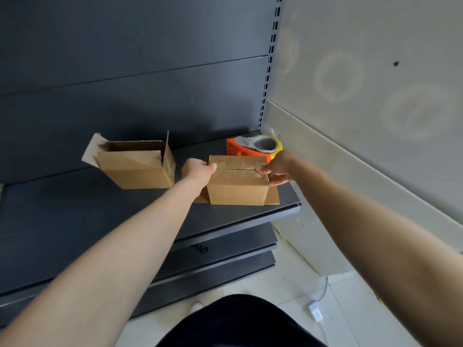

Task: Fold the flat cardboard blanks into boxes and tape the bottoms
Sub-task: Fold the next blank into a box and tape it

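Presently the box (238, 181) sits bottom-up on the shelf (75, 221), directly between both hands, with its seam, apparently taped, running from hand to hand. The left hand (198, 169) grips the seam's left end. The right hand (278, 171) pinches the right end, fingers curled over the edge. The tape dispenser (253, 147) lies just beyond the right hand, and a second box (136, 169) stands outboard of the left.

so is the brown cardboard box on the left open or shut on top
Open: the brown cardboard box on the left has its top flaps standing up, and its hollow inside shows.
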Motion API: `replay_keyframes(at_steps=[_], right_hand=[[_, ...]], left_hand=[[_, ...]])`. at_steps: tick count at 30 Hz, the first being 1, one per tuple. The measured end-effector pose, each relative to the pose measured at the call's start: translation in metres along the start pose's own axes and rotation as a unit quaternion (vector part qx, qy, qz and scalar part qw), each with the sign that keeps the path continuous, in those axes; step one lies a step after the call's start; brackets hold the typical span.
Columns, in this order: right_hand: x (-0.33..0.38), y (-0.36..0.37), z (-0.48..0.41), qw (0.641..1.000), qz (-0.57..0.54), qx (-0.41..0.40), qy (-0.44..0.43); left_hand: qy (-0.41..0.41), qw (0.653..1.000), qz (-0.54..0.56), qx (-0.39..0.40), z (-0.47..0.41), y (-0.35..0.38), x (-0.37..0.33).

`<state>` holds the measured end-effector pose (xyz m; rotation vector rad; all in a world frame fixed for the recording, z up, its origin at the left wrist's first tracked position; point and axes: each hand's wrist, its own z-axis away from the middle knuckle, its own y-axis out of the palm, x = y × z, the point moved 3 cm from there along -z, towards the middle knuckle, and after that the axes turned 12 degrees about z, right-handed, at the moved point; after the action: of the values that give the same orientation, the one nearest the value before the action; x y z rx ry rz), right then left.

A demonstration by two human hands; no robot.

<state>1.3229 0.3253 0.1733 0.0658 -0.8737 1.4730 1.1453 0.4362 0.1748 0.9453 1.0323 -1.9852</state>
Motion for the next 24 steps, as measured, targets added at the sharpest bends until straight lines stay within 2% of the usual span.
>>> replay_keyframes(at_steps=[7, 11, 14, 22, 24], right_hand=[[0.001, 0.001, 0.01, 1.0, -0.008, 0.023, 0.012], [0.002, 0.001, 0.025, 0.999, 0.01, 0.017, 0.025], [0.006, 0.002, 0.038, 0.999, 0.012, 0.008, 0.048], [0.013, 0.009, 0.055, 0.993, 0.091, -0.008, 0.069], [0.018, 0.007, 0.057, 0.993, 0.105, -0.009, 0.059]], left_hand=[[-0.065, 0.99, 0.09, 0.082, 0.011, -0.008, 0.001], [-0.114, 0.978, 0.153, 0.08, 0.005, -0.016, 0.002], [-0.14, 0.98, 0.123, 0.074, 0.002, -0.021, 0.003], [-0.166, 0.967, 0.064, 0.184, 0.023, -0.034, -0.012], [-0.147, 0.97, 0.046, 0.189, 0.022, -0.038, -0.015]])
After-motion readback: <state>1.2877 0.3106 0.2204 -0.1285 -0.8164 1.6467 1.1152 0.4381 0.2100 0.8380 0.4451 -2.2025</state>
